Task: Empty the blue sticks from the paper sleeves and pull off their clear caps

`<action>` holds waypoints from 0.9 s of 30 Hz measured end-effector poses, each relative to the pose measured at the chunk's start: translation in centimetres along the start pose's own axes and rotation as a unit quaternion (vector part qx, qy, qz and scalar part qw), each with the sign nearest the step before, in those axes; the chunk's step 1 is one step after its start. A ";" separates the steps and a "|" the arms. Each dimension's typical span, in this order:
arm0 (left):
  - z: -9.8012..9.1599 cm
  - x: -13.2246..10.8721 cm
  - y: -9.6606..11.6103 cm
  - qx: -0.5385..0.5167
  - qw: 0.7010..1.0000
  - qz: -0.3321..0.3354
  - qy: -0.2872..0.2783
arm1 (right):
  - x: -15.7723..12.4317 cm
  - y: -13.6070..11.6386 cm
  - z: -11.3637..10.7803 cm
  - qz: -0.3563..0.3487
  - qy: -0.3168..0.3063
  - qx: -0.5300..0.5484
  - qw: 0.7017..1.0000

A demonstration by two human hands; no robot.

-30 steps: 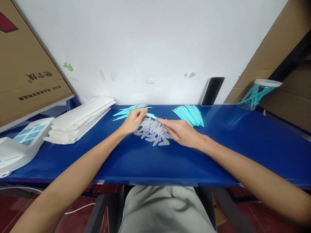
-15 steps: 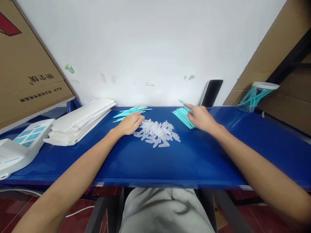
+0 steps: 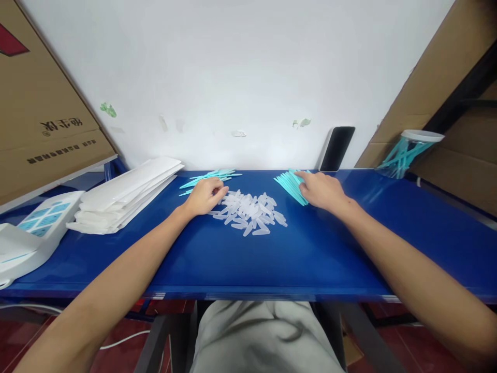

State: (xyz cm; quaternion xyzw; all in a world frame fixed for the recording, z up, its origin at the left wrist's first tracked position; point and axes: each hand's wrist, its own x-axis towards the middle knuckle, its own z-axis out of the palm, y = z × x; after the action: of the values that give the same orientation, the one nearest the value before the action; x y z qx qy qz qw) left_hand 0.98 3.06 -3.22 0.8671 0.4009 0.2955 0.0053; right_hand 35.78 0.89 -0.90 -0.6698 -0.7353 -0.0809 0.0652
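My left hand [image 3: 205, 196] is closed, with its fingers curled at the left edge of a loose pile of frosted translucent pieces [image 3: 248, 210]; what it holds, if anything, is hidden. Just behind it, scattered teal sticks [image 3: 209, 177] lie near the wall. My right hand [image 3: 321, 189] rests at a fanned stack of teal sticks [image 3: 290, 187], palm down. Its index finger is stretched over the top of the stack and the thumb sits apart below, with no stick plainly gripped.
White paper bags [image 3: 128, 197] are stacked at the left, beside a white device [image 3: 58, 223] with blue labels. A black-faced phone [image 3: 338, 148] leans on the wall. A clear jar of teal sticks [image 3: 404, 155] stands at the back right. Cardboard [image 3: 46, 103] rises at the left.
My right hand has lowered the teal stick that stuck out past its fingertip onto the right stack. My left hand's thumb and fingers have shifted at the translucent pile.
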 end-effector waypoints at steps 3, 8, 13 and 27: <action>0.0 0.0 0.3 -0.018 0.998 0.006 0.053 | 0.1 0.0 -0.1 0.006 0.008 -0.005 1.000; 0.3 0.0 0.2 -0.021 0.997 0.015 0.076 | 0.1 -0.1 -0.2 0.011 -0.013 -0.018 1.000; 0.2 0.0 -0.2 -0.024 0.994 0.005 0.108 | -0.1 -0.3 -0.4 -0.001 -0.024 -0.021 0.999; -0.5 -0.2 -3.9 0.116 0.979 -0.154 0.059 | 0.3 0.0 -0.1 -0.018 0.046 0.017 0.999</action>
State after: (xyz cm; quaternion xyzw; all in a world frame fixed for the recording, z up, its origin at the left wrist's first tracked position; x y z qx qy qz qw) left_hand -2.07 5.46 -3.90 0.7706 0.5608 0.2938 -0.0735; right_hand 35.77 1.18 -0.73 -0.6510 -0.7446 -0.0997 0.1087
